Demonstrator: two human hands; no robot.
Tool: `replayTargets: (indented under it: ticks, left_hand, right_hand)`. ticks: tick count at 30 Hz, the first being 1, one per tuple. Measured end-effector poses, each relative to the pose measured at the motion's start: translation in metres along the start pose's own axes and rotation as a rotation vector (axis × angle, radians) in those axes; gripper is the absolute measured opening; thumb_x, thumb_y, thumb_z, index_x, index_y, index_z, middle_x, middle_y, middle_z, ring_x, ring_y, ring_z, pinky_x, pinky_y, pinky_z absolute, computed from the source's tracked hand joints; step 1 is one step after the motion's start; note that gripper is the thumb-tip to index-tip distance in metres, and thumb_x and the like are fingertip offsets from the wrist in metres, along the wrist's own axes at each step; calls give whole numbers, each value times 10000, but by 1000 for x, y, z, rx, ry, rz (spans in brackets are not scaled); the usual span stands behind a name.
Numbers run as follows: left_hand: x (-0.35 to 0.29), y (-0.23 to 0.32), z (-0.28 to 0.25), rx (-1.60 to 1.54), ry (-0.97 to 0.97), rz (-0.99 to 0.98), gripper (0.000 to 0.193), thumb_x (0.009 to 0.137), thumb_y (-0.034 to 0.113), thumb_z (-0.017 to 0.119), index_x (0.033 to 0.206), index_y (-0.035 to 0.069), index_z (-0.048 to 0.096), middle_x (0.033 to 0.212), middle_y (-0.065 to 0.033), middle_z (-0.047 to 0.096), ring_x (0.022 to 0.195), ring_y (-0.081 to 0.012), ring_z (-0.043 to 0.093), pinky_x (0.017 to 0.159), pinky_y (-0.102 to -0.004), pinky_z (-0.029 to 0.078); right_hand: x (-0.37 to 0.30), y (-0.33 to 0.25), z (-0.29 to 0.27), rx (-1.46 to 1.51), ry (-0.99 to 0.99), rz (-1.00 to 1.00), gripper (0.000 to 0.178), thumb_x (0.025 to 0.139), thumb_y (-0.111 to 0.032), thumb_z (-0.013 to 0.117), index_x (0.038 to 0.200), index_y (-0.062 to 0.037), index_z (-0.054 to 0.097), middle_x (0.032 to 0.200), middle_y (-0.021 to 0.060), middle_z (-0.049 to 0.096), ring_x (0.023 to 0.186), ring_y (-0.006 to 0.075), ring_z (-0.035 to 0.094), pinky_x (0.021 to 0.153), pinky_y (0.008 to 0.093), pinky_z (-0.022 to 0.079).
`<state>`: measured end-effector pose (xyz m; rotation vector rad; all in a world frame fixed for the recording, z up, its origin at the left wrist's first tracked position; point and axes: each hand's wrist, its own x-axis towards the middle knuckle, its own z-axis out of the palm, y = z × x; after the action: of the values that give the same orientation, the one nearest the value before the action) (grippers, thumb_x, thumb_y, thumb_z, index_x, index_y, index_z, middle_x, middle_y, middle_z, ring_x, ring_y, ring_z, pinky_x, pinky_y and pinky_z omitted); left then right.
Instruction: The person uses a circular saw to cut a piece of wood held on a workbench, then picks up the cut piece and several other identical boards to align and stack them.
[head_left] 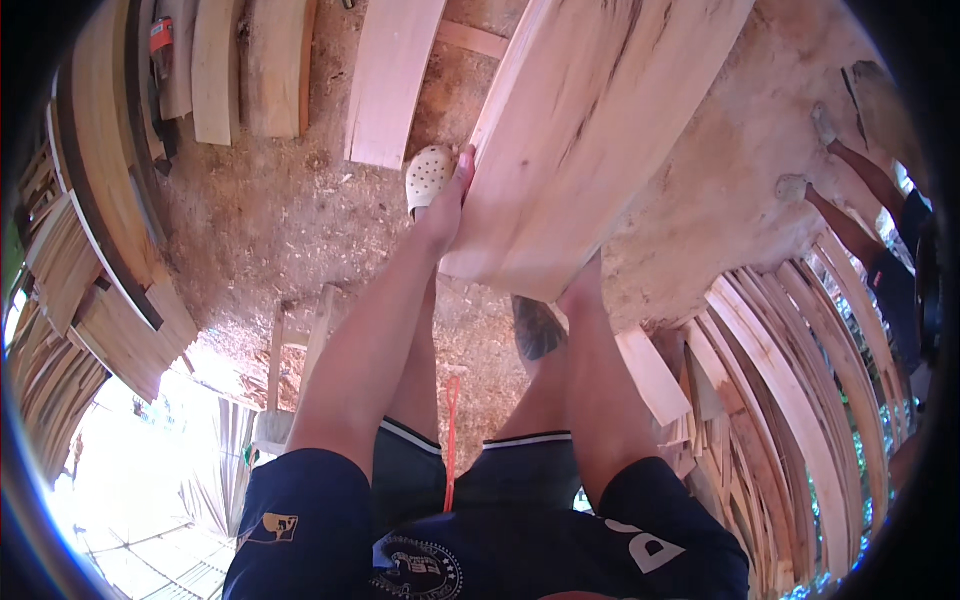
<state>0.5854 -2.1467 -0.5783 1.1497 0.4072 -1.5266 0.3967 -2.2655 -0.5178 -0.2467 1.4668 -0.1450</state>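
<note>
A long, wide wooden board with dark grain streaks slants from in front of my legs toward the upper right. My left hand grips its left edge, fingers pressed along the side. At the near end's right corner, my right hand holds the board from its edge and underside; the board hides most of those fingers. Just left of my left hand, a cream perforated clog shows on my foot. The board covers my other foot.
Several planks lie on the dusty, shaving-strewn floor ahead. Stacked boards line the left side, and more timber leans at the right. A small red object rests on the far-left planks. Another person's legs stand at far right.
</note>
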Motion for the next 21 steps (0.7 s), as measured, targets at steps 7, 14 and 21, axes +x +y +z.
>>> replayTargets:
  ticks: [7, 14, 21]
  left_hand:
    - [2, 7, -21, 186, -61, -154, 877, 1043, 726, 302, 1617, 65, 345, 1648, -162, 378, 1526, -254, 331, 1261, -414, 191]
    - [-58, 11, -76, 315, 161, -127, 737, 1068, 651, 381, 1572, 116, 428, 1559, -96, 501, 1448, -235, 440, 1193, -381, 343]
    - [-139, -57, -35, 756, 79, 105, 791, 1039, 612, 469, 1590, 60, 333, 1561, -256, 458, 1423, -365, 489, 1184, -407, 370]
  right_hand:
    - [6, 2, -34, -260, -145, 87, 709, 1087, -599, 337, 1580, -90, 342, 1532, 116, 489, 1413, 290, 471, 1196, 486, 385]
    - [-54, -2, -70, -624, -107, 230, 983, 996, -806, 151, 1659, -82, 180, 1722, 149, 204, 1590, 311, 172, 1277, 527, 93]
    - [-46, 3, -26, -767, -77, 82, 900, 968, -689, 429, 1593, -50, 330, 1592, 185, 416, 1486, 335, 367, 1197, 488, 275]
